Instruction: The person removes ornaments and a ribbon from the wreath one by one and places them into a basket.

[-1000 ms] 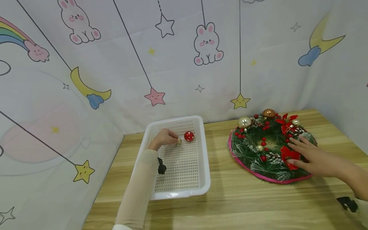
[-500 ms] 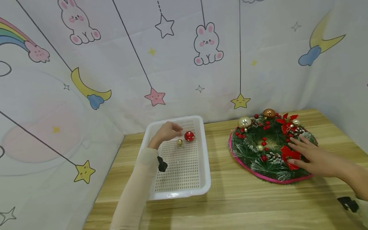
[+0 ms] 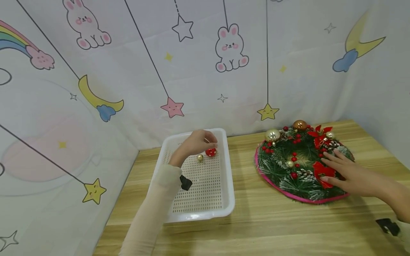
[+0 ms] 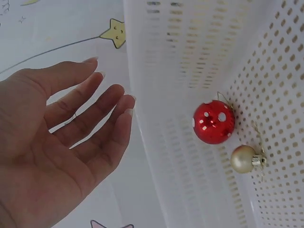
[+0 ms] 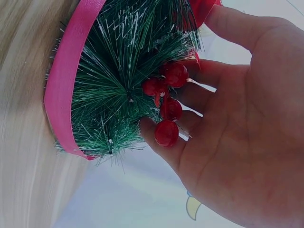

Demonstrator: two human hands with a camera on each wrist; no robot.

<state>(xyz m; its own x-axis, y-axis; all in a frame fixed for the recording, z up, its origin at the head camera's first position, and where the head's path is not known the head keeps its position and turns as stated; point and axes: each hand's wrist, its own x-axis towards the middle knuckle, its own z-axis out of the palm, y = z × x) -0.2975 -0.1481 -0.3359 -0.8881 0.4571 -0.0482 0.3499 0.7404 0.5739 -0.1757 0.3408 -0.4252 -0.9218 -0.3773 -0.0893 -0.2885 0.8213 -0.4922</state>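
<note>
Above the far end of a white plastic basket (image 3: 228, 199) hovers my left hand (image 3: 195, 143), its fingers loosely bent with nothing between them. Beneath it a red ball ornament with white dots (image 4: 213, 122) lies in the basket, partly covered by the fingers in the head view. Beside that ball sits a small gold ball ornament (image 4: 243, 159) with a cap and a thread loop. My right hand (image 3: 355, 175) rests with fingers spread on the right side of a green Christmas wreath (image 3: 272, 170). Red berries (image 5: 166, 133) on the wreath lie against those fingers in the right wrist view.
Basket and wreath stand on a wood-grain table (image 3: 256, 231). The wreath carries a pink ribbon edge (image 3: 288, 195), red poinsettias (image 3: 320, 137), pinecones and gold and copper balls (image 3: 299, 125). A printed cloth (image 3: 198, 78) hangs behind the table.
My left hand has let go of the small gold ball, risen from it and moved right to above the red ball. The right hand stays on the wreath.
</note>
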